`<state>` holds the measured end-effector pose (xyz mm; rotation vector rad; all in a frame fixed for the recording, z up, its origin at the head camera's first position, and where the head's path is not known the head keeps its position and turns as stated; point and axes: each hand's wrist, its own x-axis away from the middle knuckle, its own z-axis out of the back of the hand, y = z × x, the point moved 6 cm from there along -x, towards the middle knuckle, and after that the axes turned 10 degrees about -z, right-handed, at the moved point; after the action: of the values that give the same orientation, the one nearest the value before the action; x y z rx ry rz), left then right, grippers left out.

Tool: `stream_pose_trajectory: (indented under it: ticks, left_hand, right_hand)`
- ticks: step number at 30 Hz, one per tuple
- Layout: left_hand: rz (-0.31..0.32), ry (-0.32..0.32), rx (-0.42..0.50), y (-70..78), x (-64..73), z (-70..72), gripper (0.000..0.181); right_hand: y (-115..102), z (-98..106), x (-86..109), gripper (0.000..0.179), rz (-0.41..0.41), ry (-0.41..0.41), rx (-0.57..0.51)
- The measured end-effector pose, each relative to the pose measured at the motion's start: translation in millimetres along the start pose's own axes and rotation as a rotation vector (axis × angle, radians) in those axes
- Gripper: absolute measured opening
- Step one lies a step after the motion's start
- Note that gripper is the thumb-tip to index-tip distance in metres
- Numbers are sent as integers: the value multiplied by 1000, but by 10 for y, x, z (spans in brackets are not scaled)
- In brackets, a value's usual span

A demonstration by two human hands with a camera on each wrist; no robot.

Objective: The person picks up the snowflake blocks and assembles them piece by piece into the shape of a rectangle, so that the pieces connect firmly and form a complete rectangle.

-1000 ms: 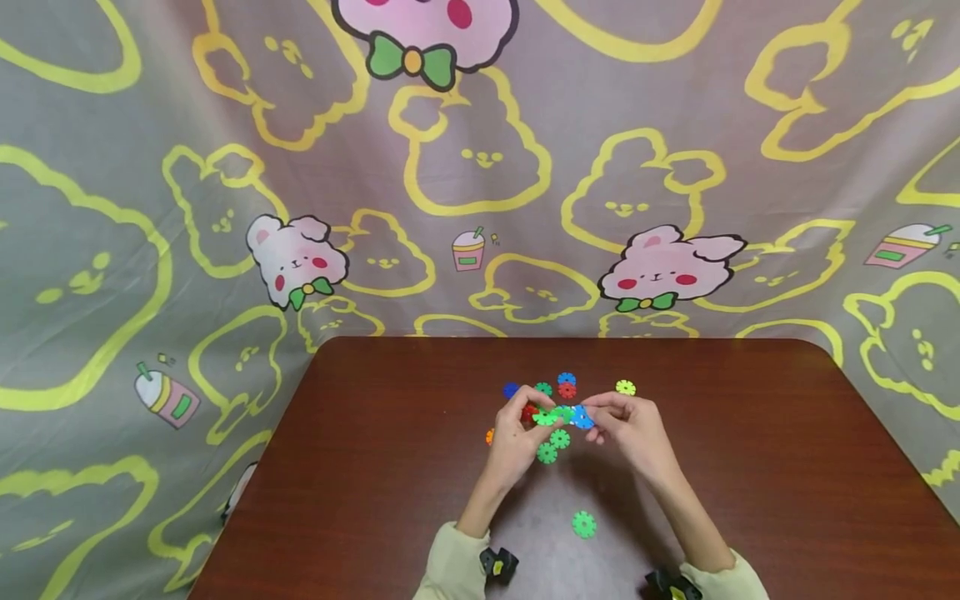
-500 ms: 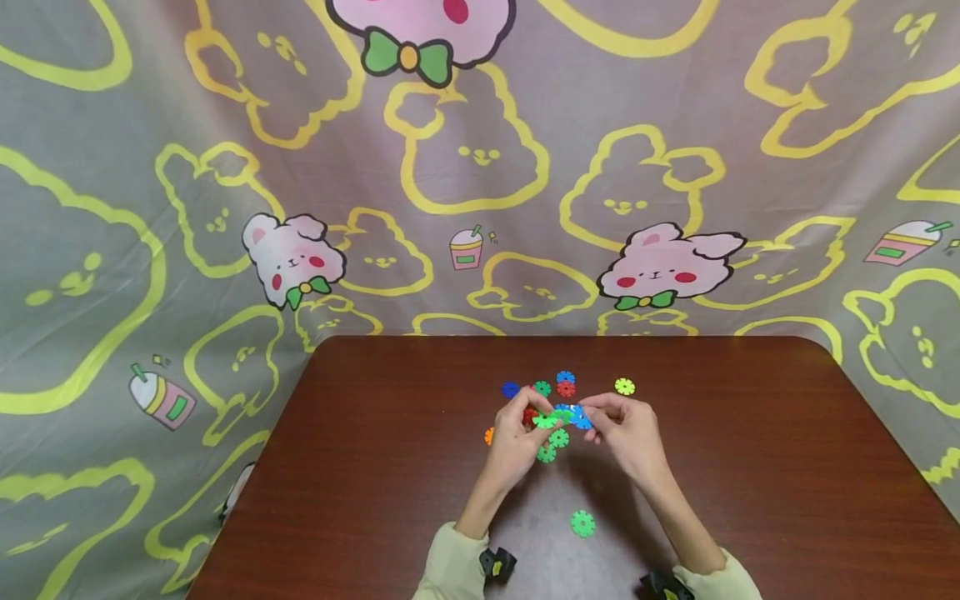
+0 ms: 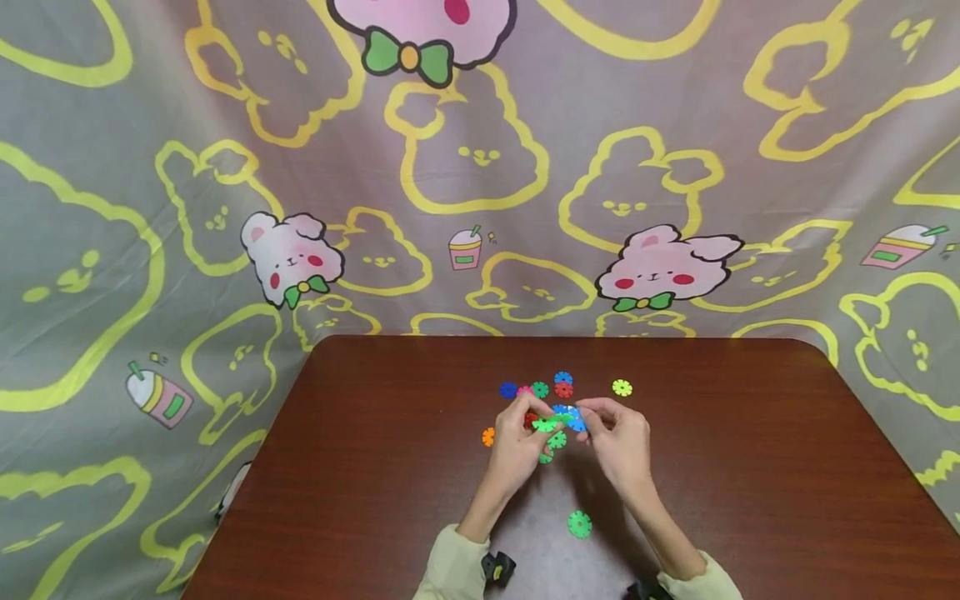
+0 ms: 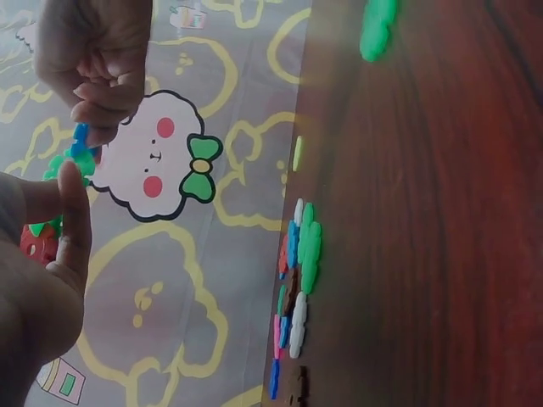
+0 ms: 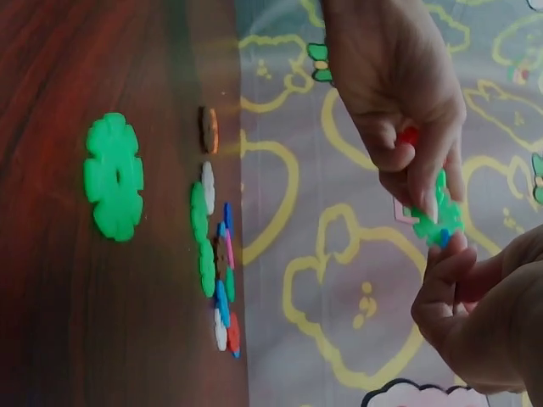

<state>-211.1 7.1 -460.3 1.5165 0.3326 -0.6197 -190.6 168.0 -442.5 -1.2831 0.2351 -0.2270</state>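
Brown table (image 3: 360, 475), near edge cut off. Left hand (image 3: 513, 439) pinches a green disc (image 3: 544, 425); right hand (image 3: 621, 439) pinches a blue disc (image 3: 576, 419). Both discs are raised above the table, partly covered; their junction is indistinct. Red piece (image 4: 38, 246) at left hand: mostly hidden.

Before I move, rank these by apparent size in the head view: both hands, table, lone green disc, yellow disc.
1. Table
2. Left hand and right hand: too alike to rank
3. Lone green disc
4. Yellow disc, though farther from the camera, so true size is unsure
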Motion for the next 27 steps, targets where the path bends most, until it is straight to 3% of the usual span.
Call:
stream_pose_trajectory:
  ticks: [6, 9, 14, 19, 24, 27]
  left_hand:
    - [-49, 9, -5, -11, -22, 50, 20]
    - [-31, 35, 1, -43, -35, 91, 25]
    - [25, 132, 62, -70, -28, 171, 36]
    - [14, 201, 105, -56, -34, 247, 39]
    - [-19, 205, -14, -26, -78, 310, 31]
    - [-7, 208, -48, -21, -77, 325, 25]
  right_hand:
    - [7, -31, -24, 9, -14, -44, -33]
    - [39, -46, -65, 12, -34, -102, -55]
    - [146, -98, -140, 18, -64, -191, -56]
    - [308, -204, -198, 12, 13, -275, 190]
    - [382, -318, -187, 10, 159, -322, 398]
    - [412, -390, -135, 20, 249, -389, 518]
